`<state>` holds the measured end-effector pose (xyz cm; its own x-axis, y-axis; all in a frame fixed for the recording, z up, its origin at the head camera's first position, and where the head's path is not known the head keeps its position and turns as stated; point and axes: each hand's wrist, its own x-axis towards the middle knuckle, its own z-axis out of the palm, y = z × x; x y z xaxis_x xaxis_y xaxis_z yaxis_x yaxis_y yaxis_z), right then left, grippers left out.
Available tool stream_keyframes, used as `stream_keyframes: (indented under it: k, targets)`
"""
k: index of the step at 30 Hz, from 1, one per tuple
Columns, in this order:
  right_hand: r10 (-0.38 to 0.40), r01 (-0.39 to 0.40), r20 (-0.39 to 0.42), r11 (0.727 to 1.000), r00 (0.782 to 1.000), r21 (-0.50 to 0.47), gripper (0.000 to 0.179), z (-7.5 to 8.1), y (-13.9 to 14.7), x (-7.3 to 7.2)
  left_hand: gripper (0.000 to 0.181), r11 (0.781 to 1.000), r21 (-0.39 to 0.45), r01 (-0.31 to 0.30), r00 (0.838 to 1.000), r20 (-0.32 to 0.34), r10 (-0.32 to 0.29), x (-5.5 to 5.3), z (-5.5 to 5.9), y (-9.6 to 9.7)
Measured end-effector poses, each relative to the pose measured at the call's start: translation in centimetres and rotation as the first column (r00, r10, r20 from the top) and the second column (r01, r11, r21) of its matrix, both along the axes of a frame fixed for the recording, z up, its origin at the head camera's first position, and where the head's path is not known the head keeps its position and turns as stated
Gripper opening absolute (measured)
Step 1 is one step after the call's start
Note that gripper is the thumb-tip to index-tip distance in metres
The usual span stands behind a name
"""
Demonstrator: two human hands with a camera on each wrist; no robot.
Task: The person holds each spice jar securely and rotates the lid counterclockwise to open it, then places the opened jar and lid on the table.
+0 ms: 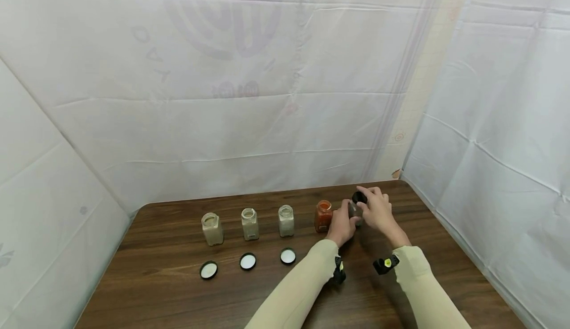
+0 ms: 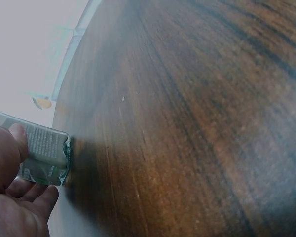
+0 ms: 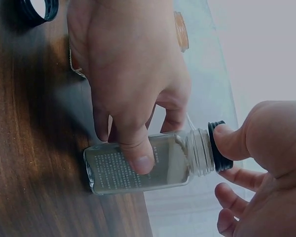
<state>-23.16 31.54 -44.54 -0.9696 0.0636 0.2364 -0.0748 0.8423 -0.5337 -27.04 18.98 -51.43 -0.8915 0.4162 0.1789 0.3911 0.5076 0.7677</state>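
Observation:
My left hand (image 1: 342, 224) grips a clear glass spice jar (image 3: 113, 170) round its body, near the right end of the row. Printed text covers the side of this jar, and pale contents show inside. At its mouth my right hand (image 1: 377, 211) pinches a black lid (image 3: 219, 148) between thumb and fingers. The threaded neck (image 3: 200, 152) lies bare below the lid; whether lid and rim still touch, I cannot tell. Beside the left hand stands an uncapped jar of red-orange spice (image 1: 323, 217), partly hidden by that hand in the right wrist view.
Three uncapped jars of pale powder stand further left: the left one (image 1: 213, 231), the middle one (image 1: 250, 226) and the right one (image 1: 286, 221). Before them lie upturned black lids (image 1: 209, 270) with white insides. White cloth (image 1: 249, 136) hangs behind the wooden table (image 1: 156, 289).

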Motion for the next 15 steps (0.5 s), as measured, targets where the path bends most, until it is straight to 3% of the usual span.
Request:
stream_keyframes:
  k: [15]
  targets:
    - [-0.039,0.037,-0.050,0.999,0.998,-0.035,0.045,0.33,-0.09,0.06,0.041,1.000,0.005,0.000,1.000,0.016,0.000,0.33,0.20,-0.09]
